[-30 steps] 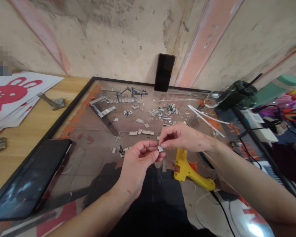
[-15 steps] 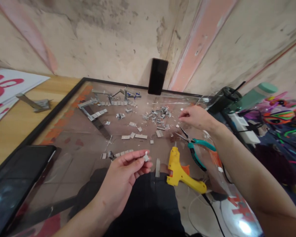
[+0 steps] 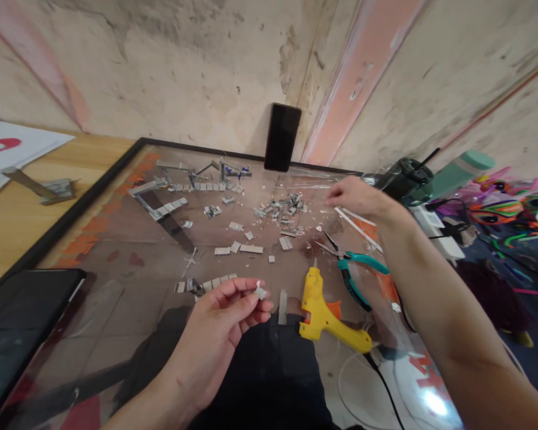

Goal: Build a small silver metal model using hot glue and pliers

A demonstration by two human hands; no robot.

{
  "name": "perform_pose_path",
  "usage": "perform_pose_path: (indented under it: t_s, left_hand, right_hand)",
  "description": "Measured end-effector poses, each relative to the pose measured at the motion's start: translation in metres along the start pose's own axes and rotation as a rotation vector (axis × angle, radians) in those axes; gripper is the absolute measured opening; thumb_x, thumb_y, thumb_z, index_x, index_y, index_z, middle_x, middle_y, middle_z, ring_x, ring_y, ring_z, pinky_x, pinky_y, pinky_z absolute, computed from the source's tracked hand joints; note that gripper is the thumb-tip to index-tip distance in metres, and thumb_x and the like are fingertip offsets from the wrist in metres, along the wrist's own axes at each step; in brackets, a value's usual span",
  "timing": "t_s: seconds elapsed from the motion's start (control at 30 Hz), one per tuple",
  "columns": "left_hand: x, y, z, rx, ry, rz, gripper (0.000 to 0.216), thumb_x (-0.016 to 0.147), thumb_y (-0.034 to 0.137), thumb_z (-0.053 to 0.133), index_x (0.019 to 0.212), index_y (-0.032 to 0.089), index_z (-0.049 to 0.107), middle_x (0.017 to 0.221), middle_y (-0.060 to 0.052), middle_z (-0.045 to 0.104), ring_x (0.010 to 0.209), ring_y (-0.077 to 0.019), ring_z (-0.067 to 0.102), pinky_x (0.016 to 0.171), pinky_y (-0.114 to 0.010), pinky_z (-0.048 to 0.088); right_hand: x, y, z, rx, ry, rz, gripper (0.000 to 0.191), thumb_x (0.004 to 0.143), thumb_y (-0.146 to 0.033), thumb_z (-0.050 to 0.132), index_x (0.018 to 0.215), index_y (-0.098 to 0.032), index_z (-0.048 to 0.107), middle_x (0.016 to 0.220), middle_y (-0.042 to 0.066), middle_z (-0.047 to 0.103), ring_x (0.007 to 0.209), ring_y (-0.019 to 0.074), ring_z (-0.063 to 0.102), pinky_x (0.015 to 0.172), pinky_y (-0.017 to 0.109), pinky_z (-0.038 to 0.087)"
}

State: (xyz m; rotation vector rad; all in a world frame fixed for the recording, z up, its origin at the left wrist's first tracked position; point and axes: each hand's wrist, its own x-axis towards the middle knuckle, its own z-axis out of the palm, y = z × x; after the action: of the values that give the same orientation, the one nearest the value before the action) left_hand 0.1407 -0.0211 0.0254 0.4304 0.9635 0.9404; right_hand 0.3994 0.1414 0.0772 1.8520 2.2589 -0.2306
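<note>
The left hand (image 3: 233, 316) pinches a small gray piece (image 3: 260, 293) just left of the yellow hot-glue gun (image 3: 312, 292); the right hand (image 3: 356, 196), its grip too unclear to tell, hovers beyond the gun near white strips (image 3: 357, 229). Needle-nose pliers (image 3: 343, 258) lie right of the gun, gray scraps (image 3: 292, 206) beyond it on the surface (image 3: 143, 242).

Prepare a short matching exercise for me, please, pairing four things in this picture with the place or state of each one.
1. small flat grey-white piece
2. yellow plastic glue gun
3. teal-handled metal pliers
4. black rectangular phone at the back

A. lying with jaws apart
B. propped upright beside the wall
C. pinched in the left hand
D. trailing a black cord

Pairs: 1-C; 2-D; 3-A; 4-B
</note>
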Motion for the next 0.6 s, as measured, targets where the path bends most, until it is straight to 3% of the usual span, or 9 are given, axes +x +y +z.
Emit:
perform_pose_path:
  t_s: [0.1,0.23,0.3,0.4,0.5,0.6]
  left_hand:
    - [-0.001,0.001,0.0,0.005,0.0,-0.005,0.006,0.074,0.012,0.062,0.079,0.014,0.063,0.073,-0.002,0.065,0.067,-0.0101,0.06,0.063,-0.019,0.049]
    - [-0.002,0.001,0.0,0.01,0.001,-0.005,0.006,0.073,0.013,0.062,0.079,0.014,0.063,0.073,-0.002,0.065,0.067,-0.0101,0.06,0.062,-0.019,0.049]
    - [-0.002,0.001,0.0,0.013,0.0,-0.01,0.006,0.073,0.012,0.062,0.079,0.014,0.063,0.072,-0.002,0.065,0.066,-0.0102,0.061,0.062,-0.019,0.049]
    - [-0.002,-0.001,0.0,0.018,0.004,-0.018,0.007,0.073,0.013,0.062,0.08,0.014,0.063,0.072,-0.002,0.066,0.067,-0.0106,0.061,0.063,-0.02,0.049]
    - [-0.003,-0.002,0.001,0.023,0.01,-0.022,0.008,0.073,0.014,0.063,0.08,0.014,0.063,0.073,-0.003,0.066,0.067,-0.0107,0.061,0.063,-0.02,0.049]
    - [-0.004,-0.001,0.002,0.029,0.002,-0.021,0.008,0.072,0.015,0.064,0.08,0.014,0.063,0.071,-0.003,0.066,0.067,-0.0108,0.061,0.063,-0.02,0.049]
  right_hand:
    - [-0.012,0.013,-0.015,0.016,0.077,0.004,0.034,0.091,-0.028,0.036,0.095,-0.008,0.063,0.083,0.011,0.066,0.07,0.0163,0.059,0.058,0.024,0.043]
    - [-0.04,0.012,0.0,-0.057,-0.001,-0.015,0.036,0.083,-0.043,0.047,0.076,-0.014,0.068,0.068,0.006,0.065,0.064,0.0193,0.06,0.053,0.027,0.039]
    - [-0.057,0.005,0.017,-0.102,-0.062,-0.026,0.034,0.078,-0.049,0.051,0.079,-0.019,0.068,0.073,0.005,0.068,0.068,0.0208,0.062,0.055,0.027,0.041]
    - [-0.079,-0.007,0.041,-0.2,-0.083,0.0,0.045,0.071,-0.058,0.054,0.087,-0.017,0.066,0.089,0.012,0.068,0.084,0.0306,0.062,0.061,0.033,0.044]
    - [-0.09,-0.016,0.053,-0.273,-0.086,0.034,0.05,0.069,-0.054,0.057,0.096,-0.013,0.063,0.1,0.018,0.065,0.095,0.0359,0.059,0.066,0.039,0.046]
    - [-0.087,-0.018,0.053,-0.308,-0.11,0.053,0.043,0.071,-0.046,0.057,0.099,-0.013,0.062,0.1,0.018,0.066,0.095,0.0335,0.06,0.068,0.037,0.046]
